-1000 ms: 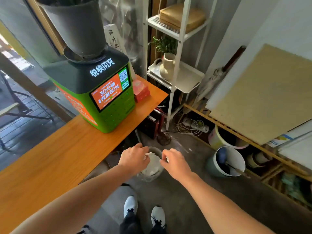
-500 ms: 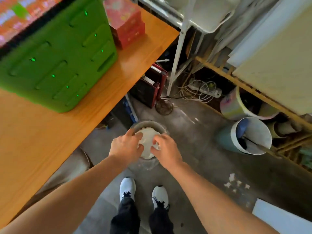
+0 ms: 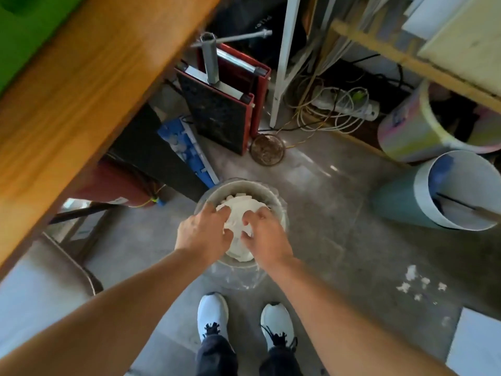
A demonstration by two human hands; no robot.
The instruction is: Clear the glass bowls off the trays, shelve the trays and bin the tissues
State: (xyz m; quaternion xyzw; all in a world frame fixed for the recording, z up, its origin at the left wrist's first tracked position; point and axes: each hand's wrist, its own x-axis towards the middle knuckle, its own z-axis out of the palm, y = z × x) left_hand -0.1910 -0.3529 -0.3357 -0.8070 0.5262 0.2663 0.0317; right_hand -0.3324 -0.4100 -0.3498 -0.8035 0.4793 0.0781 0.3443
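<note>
A round grey bin (image 3: 254,189) lined with a clear bag stands on the concrete floor in front of my feet. A wad of white tissues (image 3: 240,213) fills its mouth. My left hand (image 3: 204,233) and my right hand (image 3: 267,234) are both over the bin, fingers curled down onto the tissues and pressing on them from either side. No glass bowls or trays are in view.
The wooden table edge (image 3: 81,90) overhangs at the left. Red folded frames (image 3: 225,104), a blue tool (image 3: 187,147), a round metal dish (image 3: 267,149) and tangled cables (image 3: 333,107) lie behind the bin. Two tipped buckets (image 3: 444,194) sit right. Tissue scraps (image 3: 417,283) dot the floor.
My view has dropped and closed in on the bin. Both hands have gone from above the rim down onto the tissues and pushed them into the bin.
</note>
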